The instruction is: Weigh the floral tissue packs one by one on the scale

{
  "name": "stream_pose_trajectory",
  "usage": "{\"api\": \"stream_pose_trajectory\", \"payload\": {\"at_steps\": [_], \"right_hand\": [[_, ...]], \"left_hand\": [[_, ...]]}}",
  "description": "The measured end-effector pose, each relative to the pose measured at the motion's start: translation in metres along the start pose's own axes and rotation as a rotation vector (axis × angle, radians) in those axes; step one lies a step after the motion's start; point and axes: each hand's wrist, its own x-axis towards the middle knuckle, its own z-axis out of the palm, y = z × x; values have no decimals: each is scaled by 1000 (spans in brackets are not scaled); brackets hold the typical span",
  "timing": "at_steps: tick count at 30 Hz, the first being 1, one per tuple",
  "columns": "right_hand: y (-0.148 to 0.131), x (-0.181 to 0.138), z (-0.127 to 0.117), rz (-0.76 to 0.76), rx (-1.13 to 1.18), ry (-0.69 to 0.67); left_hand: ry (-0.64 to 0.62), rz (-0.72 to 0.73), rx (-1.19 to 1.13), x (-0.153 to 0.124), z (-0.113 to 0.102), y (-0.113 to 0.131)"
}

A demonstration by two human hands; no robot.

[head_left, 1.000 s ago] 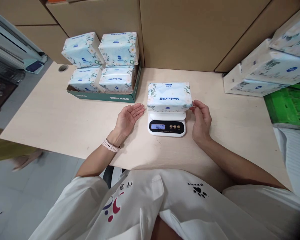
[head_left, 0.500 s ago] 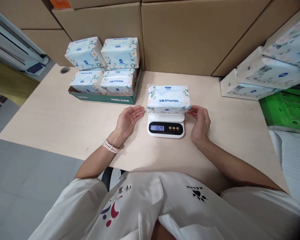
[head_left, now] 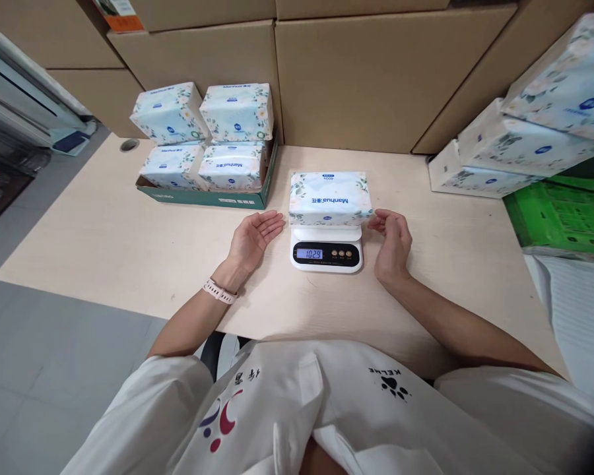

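Note:
A pack of tissues (head_left: 329, 198) with a floral print lies flat on a small white digital scale (head_left: 301, 264), whose lit display (head_left: 309, 254) reads 102.9. My left hand (head_left: 255, 236) rests on the table just left of the pack, palm turned up and fingers stretched out, holding nothing. On the other side, my right hand (head_left: 393, 244) stands beside the pack's right end with its fingers loosely curved and apart. Its fingertips are close to the pack's lower right corner; whether they touch it I cannot tell.
Several more tissue packs (head_left: 235, 112) are stacked in a low green carton (head_left: 202, 196) at the back left. Others (head_left: 539, 148) pile up at the right, beside a green crate (head_left: 564, 214). Large cardboard boxes (head_left: 366, 79) line the table's (head_left: 129, 244) back edge.
The view has shifted slightly, so the background sits a little lower. Both hands, the pack and the scale stay as they were, and the reading is the same.

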Motion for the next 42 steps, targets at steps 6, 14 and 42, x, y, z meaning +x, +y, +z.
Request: {"api": "stream_pose_trajectory", "payload": {"at_steps": [6,14,42], "right_hand": [[-4,-2,0,-49,-63,-13],[-10,-9,-1,-188,-112,-87],[-80,33,213,-267,-180,-684]], "left_hand": [[-22,11,27,-1,1,-1],[-257,244,235,-14,5,-11],[149,646,490,65,-31,107]]}}
